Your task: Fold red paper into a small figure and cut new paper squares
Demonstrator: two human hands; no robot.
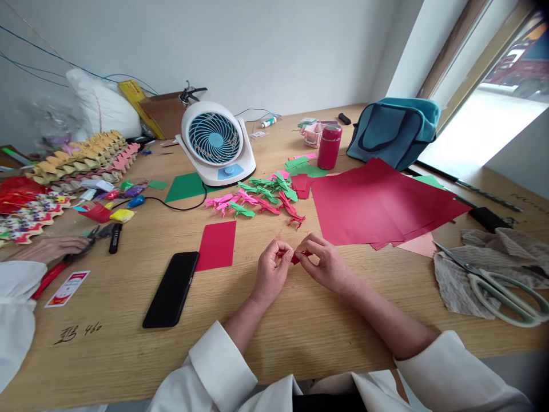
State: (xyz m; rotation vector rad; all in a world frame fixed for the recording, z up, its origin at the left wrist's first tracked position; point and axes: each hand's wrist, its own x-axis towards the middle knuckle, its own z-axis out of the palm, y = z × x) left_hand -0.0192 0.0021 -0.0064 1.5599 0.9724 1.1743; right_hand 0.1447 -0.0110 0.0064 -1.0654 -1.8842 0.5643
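Note:
Between my two hands is a small folded piece of red paper [295, 259], mostly covered by my fingers. My left hand [274, 269] pinches its left side with thumb and forefinger. On the other side, the thumb and fingers of my right hand [326, 264] close on it. Just beyond them lies a pile of folded paper figures [261, 194] in pink, green and red. A red paper rectangle [218, 245] rests to the left of my hands, and large red sheets [364, 203] are stacked to the right.
A black phone [171, 290] lies left of my forearms. Behind the figures stand a white fan [217, 143] and a red flask [330, 147]. Scissors [493, 280] rest on a cloth at right. Another person's hand [58, 247] is beside red-handled pliers [51, 279] at far left.

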